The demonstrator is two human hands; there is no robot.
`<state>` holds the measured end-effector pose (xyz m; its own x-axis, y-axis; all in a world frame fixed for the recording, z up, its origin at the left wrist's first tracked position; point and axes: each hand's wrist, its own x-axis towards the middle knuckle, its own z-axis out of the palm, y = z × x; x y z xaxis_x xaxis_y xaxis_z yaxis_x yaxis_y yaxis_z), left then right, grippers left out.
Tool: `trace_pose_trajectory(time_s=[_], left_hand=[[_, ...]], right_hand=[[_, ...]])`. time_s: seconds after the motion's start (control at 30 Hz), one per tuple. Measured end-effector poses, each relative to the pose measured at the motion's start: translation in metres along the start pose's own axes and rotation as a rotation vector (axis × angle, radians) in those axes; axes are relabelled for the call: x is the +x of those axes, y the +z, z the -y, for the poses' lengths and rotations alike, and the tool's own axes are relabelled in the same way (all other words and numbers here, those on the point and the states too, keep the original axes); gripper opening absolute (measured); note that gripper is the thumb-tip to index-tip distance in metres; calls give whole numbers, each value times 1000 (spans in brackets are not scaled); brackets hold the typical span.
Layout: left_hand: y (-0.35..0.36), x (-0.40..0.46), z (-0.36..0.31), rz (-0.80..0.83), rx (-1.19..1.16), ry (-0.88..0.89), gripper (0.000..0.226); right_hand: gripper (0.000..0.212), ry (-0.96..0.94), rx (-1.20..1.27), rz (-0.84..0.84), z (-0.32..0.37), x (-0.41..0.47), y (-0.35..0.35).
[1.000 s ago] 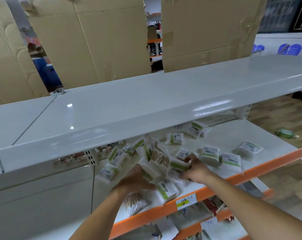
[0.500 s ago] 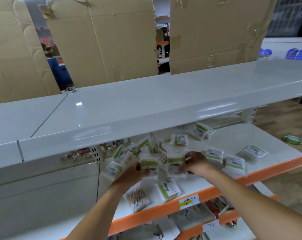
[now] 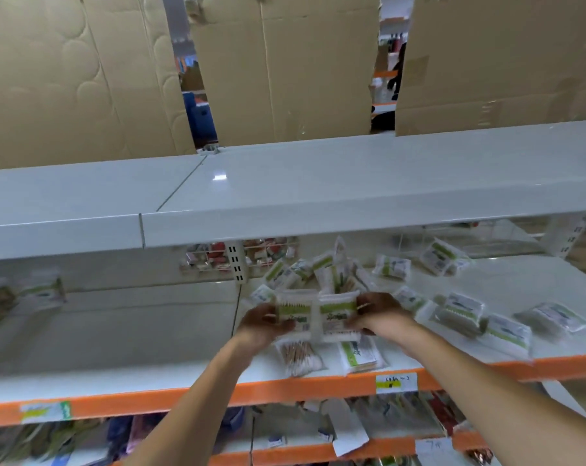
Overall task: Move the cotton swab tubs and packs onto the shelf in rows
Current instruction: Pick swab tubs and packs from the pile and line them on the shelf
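Both hands hold cotton swab packs side by side above the white shelf (image 3: 520, 280) with the orange front edge. My left hand (image 3: 259, 326) grips the left pack (image 3: 293, 312). My right hand (image 3: 379, 314) grips the right pack (image 3: 338, 314). Both packs are clear with a green band. Behind them lies a loose heap of swab packs (image 3: 321, 270). Two packs (image 3: 300, 359) lie flat on the shelf just below my hands. Several more packs (image 3: 463, 312) are scattered to the right.
A wide white upper shelf (image 3: 318, 183) overhangs the working shelf. Cardboard sheets (image 3: 284, 68) stand behind it. A price label (image 3: 395, 383) sits on the orange rail. Lower shelves (image 3: 352, 428) hold mixed goods. A few packs (image 3: 42, 290) lie on the left bay.
My hands pulled two packs out of the heap, lifted them and brought them together upright. The camera view swung to the left.
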<state>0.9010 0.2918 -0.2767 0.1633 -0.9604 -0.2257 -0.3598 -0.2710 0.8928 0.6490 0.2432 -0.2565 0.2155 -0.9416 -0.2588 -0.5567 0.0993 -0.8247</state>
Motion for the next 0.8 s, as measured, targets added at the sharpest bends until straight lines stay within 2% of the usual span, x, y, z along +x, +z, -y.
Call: trace_pose_trajectory(time_s=[0.13,0.27,0.47,0.67,0.8], left_hand=[[-19,-17,12,-87,-67,-54,21],[-46,-34,28,-166,-117,-76,33],[-91,-55,58,-235,-194,-94,37],[-147,-79,93,-251,-258,-99,35],[-187,-95,117,-287,-264,-114,24]], right_hand=[[21,-36,-26,60,16,3,20],[15,-67,-42,93,34,7,47],[14,-114,-40,167,55,7,98],[16,-117,81,170,88,-4,154],[24,-125,139,162,114,-13,202]])
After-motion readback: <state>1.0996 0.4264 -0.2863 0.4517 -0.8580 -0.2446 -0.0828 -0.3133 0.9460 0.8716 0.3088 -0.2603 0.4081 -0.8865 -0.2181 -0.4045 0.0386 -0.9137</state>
